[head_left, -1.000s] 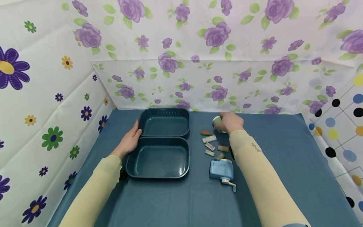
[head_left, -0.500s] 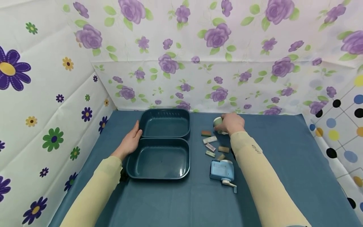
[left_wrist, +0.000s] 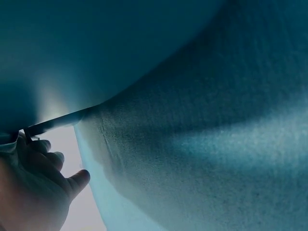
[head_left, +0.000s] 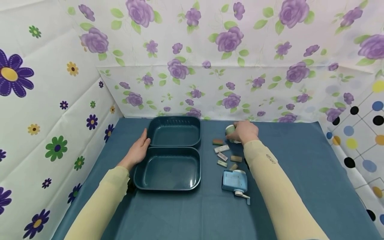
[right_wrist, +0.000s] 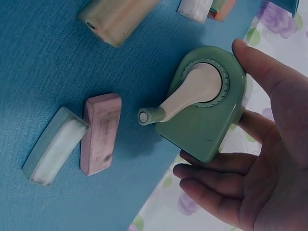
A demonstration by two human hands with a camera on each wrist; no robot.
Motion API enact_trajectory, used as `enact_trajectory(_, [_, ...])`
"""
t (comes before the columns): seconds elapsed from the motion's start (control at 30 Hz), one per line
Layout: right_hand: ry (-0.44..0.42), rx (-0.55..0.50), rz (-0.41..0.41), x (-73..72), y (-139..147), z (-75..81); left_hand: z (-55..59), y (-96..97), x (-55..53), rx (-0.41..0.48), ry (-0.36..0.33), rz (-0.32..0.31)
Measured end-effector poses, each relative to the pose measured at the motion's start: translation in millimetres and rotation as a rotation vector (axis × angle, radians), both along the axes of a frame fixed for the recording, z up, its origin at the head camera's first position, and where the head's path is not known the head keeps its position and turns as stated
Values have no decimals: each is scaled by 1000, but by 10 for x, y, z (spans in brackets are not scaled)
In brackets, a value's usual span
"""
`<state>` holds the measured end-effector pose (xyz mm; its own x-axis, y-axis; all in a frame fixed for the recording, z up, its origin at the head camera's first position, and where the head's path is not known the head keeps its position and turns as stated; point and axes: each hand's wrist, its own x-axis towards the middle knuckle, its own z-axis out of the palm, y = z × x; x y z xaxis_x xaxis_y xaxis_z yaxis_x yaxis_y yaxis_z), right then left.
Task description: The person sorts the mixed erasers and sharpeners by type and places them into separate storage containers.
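My right hand (head_left: 246, 131) grips a green hand-crank pencil sharpener (right_wrist: 202, 130) at the back of the cloth. Its thumb (right_wrist: 269, 72) lies at one edge of the body and the fingers at the other, with the pale crank (right_wrist: 197, 86) facing the wrist camera. My left hand (head_left: 138, 149) rests against the left side of two dark teal trays, fingers extended along the far tray (head_left: 174, 132) and thumb near where it meets the near tray (head_left: 168, 170). In the left wrist view, that hand (left_wrist: 38, 183) shows beside a tray's dark underside.
Several erasers lie between trays and right arm, including a pink one (right_wrist: 101, 134) and a pale green one (right_wrist: 55, 147). A blue crank sharpener (head_left: 234, 181) sits nearer on the blue cloth (head_left: 180, 216). Flower-patterned sheeting (head_left: 207, 80) walls the back.
Both hands hold nearly the same places. The whole head view has shifted very slightly; nothing has been taken up or let go.
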<state>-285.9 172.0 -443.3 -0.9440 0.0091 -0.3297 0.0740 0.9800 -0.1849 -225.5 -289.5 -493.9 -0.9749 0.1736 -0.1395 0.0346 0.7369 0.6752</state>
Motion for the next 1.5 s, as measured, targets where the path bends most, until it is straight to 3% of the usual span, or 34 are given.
enact_trajectory(0.43, [-24, -156, 119, 97, 170, -39, 5, 21, 11, 19, 3, 0])
enact_trajectory(1.03, [54, -35, 153, 127, 160, -125, -40, -8, -15, 12, 16, 2])
enact_trajectory(1.5, [113, -5, 184, 133, 107, -141, -34, -10, -13, 17, 20, 1])
